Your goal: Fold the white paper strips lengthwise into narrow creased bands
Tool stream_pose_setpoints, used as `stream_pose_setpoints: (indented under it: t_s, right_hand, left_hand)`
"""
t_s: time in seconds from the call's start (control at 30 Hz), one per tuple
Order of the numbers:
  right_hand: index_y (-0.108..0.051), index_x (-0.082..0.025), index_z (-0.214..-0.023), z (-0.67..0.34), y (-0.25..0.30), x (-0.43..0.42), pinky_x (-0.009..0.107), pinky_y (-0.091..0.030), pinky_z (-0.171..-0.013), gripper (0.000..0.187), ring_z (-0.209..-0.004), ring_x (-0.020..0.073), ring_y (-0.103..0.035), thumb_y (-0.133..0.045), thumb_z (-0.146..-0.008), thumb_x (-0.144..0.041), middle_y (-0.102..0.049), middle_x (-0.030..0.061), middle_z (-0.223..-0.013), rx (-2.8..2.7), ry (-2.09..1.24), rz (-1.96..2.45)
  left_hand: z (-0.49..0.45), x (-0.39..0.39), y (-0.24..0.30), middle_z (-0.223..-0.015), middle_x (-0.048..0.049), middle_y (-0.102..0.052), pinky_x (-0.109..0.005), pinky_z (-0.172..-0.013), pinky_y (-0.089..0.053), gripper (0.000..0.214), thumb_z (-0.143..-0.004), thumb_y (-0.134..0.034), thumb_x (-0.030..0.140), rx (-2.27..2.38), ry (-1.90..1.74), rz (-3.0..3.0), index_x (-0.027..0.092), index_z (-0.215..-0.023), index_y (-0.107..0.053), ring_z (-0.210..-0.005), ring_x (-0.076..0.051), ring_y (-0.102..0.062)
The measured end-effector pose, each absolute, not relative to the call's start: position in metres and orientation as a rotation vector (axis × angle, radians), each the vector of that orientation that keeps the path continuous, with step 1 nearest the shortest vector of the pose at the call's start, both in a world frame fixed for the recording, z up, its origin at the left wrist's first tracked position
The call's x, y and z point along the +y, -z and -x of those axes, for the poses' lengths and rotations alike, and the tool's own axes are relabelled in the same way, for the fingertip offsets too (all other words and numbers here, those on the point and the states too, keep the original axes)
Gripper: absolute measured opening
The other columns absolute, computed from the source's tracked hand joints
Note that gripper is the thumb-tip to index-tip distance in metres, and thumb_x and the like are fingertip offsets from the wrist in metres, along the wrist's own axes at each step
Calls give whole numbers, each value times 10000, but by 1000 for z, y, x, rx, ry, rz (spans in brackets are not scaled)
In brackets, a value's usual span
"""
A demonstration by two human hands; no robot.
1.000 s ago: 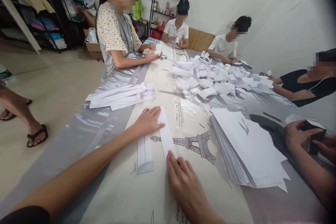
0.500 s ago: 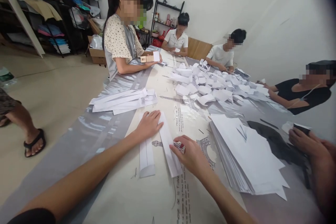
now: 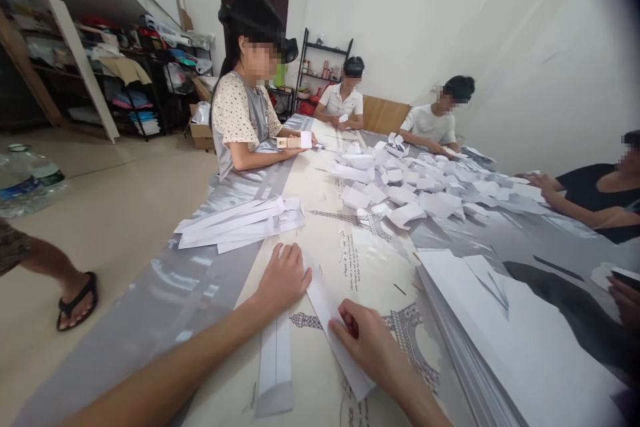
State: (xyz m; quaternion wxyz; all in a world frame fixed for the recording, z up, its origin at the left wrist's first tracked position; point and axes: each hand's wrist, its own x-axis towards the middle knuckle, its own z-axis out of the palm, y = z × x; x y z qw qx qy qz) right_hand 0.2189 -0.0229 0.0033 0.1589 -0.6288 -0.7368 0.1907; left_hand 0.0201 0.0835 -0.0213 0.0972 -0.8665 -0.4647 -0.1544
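A long folded white paper strip (image 3: 330, 320) lies slanted on the table in front of me. My left hand (image 3: 285, 278) rests palm down by its far end, fingers lying on the surface and the thumb touching the strip's edge. My right hand (image 3: 370, 340) is at the near half of the strip, fingers curled in and thumb pressed against the paper. A second folded strip (image 3: 276, 363), with a crease along its length, lies partly beneath my left hand and wrist. Beyond my left hand is a pile of flat paper strips (image 3: 240, 223).
A thick stack of white sheets (image 3: 510, 327) lies on the right. Many folded paper pieces (image 3: 400, 180) are heaped farther back. Several people sit or stand around the table, one holding a wooden block (image 3: 289, 143). Bottles (image 3: 30, 173) stand on the floor at left.
The view has tilted upward, so things appear lower. My right hand's fingers have curled in more against the strip. My left hand keeps its place at the far end.
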Motion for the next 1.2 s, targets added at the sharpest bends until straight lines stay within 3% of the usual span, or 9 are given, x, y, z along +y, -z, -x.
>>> stream_pose_setpoints:
  t_s: [0.23,0.33,0.57,0.67,0.83,0.93,1.07,1.2]
  right_hand:
    - [-435,-229,-711,-218,-8,-30,242,-348,-575,175,-637,154,-517,-526,-855,-184,-544,-39,-643,-1954,-732,1761]
    - [-450,-229,-720,-231,-14,-22,240,-348,-547,157,-585,138,-485,-514,-860,-206,-506,-50,-625,-1892,-801,1715]
    - [-503,-235,-818,-274,-20,-5,279,-454,-592,124,-662,175,-591,-479,-934,-269,-603,7,-772,-1882,-450,1735]
    - [-532,-237,-887,-286,-20,-4,288,-463,-558,116,-595,173,-581,-480,-971,-297,-626,8,-764,-1899,-247,1782]
    - [-628,-210,-1054,-272,-12,-10,281,-498,-589,225,-787,205,-686,-414,-1000,-167,-691,93,-996,-2033,181,1625]
    - [-640,-223,-953,-244,1,-17,250,-460,-538,271,-782,194,-672,-418,-956,-68,-675,66,-917,-2162,198,1620]
    - [-623,-215,-920,-216,13,-23,246,-421,-520,235,-797,194,-646,-441,-962,-72,-647,52,-908,-2217,103,1643]
    - [-647,-213,-961,-218,8,-23,248,-427,-546,215,-749,178,-638,-443,-998,-156,-641,53,-935,-2149,-97,1715]
  left_hand:
    - [-12,89,24,-1314,-145,-642,-525,-1106,-407,372,-997,-418,251,-1378,776,2668,166,-1315,-592,-1207,-316,-568]
    - [-11,88,23,-1405,-152,-589,-524,-1149,-377,407,-1011,-386,243,-1358,827,2658,155,-1379,-535,-1286,-310,-535]
    - [-11,86,24,-1589,-188,-411,-533,-1202,-308,508,-1002,-378,215,-1279,767,2668,111,-1497,-409,-1468,-333,-388]
    - [-11,85,23,-1603,-186,-392,-526,-1202,-305,522,-1013,-368,225,-1259,806,2672,128,-1526,-364,-1471,-319,-389]
    - [-13,81,19,-1581,-172,-421,-499,-1150,-376,553,-1029,-368,221,-1221,881,2662,157,-1571,-283,-1407,-311,-456]
    - [-14,81,20,-1552,-158,-453,-500,-1113,-418,524,-1009,-406,196,-1238,861,2674,179,-1532,-379,-1370,-320,-484]
    - [-12,87,26,-1405,-114,-596,-503,-1116,-425,341,-1001,-420,152,-1065,847,2868,210,-1262,-631,-1341,-292,-496]
    - [-10,89,29,-1274,-86,-662,-502,-1098,-423,273,-1005,-440,153,-935,920,2989,211,-1151,-663,-1261,-270,-536]
